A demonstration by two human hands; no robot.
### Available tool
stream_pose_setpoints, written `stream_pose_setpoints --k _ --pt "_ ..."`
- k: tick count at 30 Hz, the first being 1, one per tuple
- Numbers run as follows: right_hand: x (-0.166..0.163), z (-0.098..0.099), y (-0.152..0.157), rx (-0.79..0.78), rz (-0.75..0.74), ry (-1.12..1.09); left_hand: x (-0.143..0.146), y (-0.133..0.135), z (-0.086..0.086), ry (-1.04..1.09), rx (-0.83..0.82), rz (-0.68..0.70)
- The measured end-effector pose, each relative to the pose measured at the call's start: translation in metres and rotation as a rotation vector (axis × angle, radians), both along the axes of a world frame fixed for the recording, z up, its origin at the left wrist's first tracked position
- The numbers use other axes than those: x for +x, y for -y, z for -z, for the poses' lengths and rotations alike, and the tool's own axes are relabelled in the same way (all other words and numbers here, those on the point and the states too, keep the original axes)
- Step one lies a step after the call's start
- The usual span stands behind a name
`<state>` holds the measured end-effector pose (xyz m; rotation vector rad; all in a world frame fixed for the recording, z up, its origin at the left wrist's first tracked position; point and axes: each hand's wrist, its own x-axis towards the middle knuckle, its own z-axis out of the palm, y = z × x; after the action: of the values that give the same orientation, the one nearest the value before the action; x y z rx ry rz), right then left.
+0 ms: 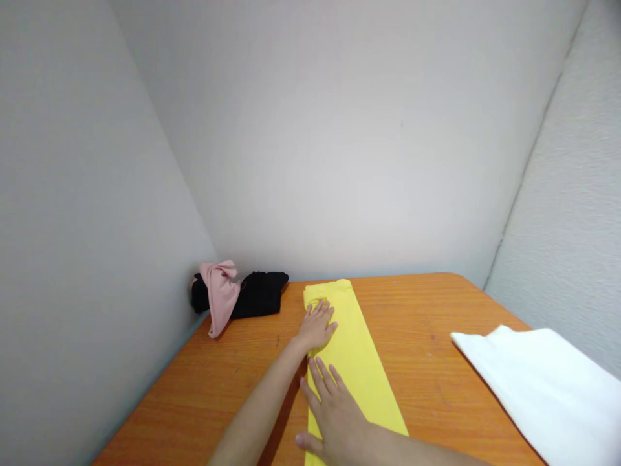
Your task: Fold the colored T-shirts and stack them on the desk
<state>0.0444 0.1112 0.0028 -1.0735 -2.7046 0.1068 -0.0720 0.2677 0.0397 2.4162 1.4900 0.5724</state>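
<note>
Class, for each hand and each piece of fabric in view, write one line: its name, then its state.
Left bare hand: open, palm down on the yellow fabric.
Right bare hand: open, palm down, fingers spread.
Long yellow fabric strip: laid out lengthwise, creased near the left fingertips.
Pink fabric: bunched, lying across the black.
Black fabric: bundled.
White fabric: spread out, partly out of frame.

Decent room to slide through between the yellow cloth and white cloth at the tabletop's right edge, but pink cloth and black cloth kinda clog the far left corner and a wall blocks the far edge.
</note>
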Motion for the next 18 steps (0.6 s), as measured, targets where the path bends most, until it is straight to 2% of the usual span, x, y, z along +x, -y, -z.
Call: stream_pose_setpoints --k 3,6,8,10,12,14,15,16,18 --pt "0.002 0.023 0.027 0.158 -0.184 -0.022 0.007 0.006 0.005 -0.101 0.054 -0.018" --pt "-0.004 0.043 0.056 0.340 -0.372 -0.095 0.012 0.008 0.000 -0.160 0.076 -0.025" --pt "0.000 0.039 0.078 0.330 -0.488 -0.127 0.012 0.014 -0.007 -0.170 0.102 -0.011" --pt "0.021 0.017 0.099 0.234 -0.531 -0.138 0.004 0.028 -0.014 -0.159 0.145 0.016" --pt "0.057 -0.014 0.115 0.140 -0.484 -0.159 -0.011 0.056 -0.019 -0.140 0.190 0.044" --pt "0.104 -0.041 0.126 0.104 -0.356 -0.198 -0.032 0.098 -0.023 -0.128 0.216 0.082" --pt "0.128 -0.049 0.129 0.099 -0.251 -0.192 -0.042 0.123 -0.024 -0.133 0.221 0.125" --pt "0.149 -0.051 0.131 0.129 -0.200 -0.170 -0.052 0.149 -0.024 -0.146 0.220 0.188" --pt "0.184 -0.039 0.130 0.212 -0.159 -0.104 -0.067 0.201 -0.022 -0.218 0.200 0.393"
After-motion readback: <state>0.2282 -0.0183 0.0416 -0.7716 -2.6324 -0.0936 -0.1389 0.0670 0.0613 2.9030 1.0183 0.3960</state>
